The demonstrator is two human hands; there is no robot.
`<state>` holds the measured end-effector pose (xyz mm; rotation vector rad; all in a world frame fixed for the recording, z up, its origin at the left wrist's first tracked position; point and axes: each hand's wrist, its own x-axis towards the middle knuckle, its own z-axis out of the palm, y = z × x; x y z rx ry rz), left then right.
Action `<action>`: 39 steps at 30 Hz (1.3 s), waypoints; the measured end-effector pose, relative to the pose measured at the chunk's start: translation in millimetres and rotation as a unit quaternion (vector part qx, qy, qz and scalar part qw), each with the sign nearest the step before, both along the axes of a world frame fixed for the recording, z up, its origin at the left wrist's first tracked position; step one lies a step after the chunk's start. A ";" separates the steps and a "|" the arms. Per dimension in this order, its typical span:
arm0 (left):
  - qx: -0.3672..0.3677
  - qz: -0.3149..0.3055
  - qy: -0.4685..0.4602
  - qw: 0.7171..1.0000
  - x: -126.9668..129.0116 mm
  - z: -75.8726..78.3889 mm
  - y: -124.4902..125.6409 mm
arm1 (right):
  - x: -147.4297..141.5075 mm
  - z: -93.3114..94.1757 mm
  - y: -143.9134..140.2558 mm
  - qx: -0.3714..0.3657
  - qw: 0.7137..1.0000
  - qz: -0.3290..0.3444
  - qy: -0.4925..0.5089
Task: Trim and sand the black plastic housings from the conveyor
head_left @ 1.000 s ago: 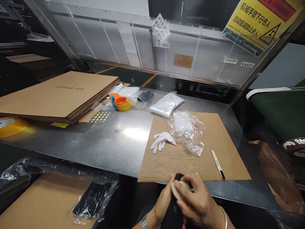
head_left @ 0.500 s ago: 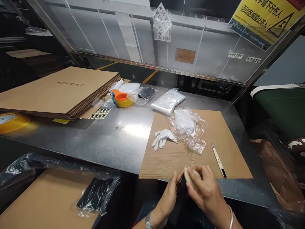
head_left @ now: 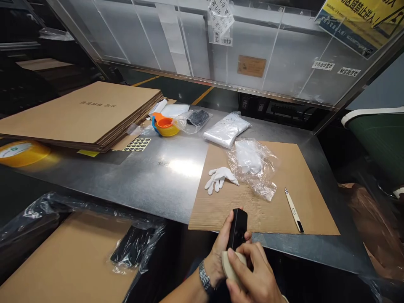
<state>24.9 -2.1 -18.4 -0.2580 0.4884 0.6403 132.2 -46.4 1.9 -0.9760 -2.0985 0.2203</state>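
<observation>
My left hand [head_left: 220,248] is closed round a black box-shaped part [head_left: 238,227], held tilted at the table's front edge. Between the fingers of my right hand [head_left: 259,273] is a beige, rounded pad [head_left: 232,267], close against the lower end of the black part; whether they touch I cannot tell. Beyond my hands a white glove [head_left: 221,179] lies on a flat cardboard sheet [head_left: 303,176]. To the right on the same sheet rests a craft knife [head_left: 294,211] with a cream handle.
A crumpled clear bag [head_left: 252,162] and a white plastic packet [head_left: 226,129] lie behind the glove. Stacked flat cardboard [head_left: 88,113] and a yellow tape roll [head_left: 23,152] occupy the left. Below the front edge, a plastic-lined box [head_left: 78,256] holds a wrapped black item.
The black part has come up into view in my left hand. My right hand and the pad have shifted down and left. The camera view has moved slightly.
</observation>
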 end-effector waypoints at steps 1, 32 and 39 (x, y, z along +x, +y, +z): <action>-0.003 -0.009 -0.022 1.000 -1.8 -0.3 1.3 | 1.6 -3.3 -2.2 -0.002 1.000 0.009 0.008; 0.184 0.043 0.229 0.955 -26.4 16.5 -12.0 | 68.9 -59.6 63.1 -0.126 0.957 -0.258 -0.031; 0.342 -0.070 0.174 0.921 -24.3 15.3 -23.3 | 36.7 10.4 37.0 -0.324 0.925 0.027 0.196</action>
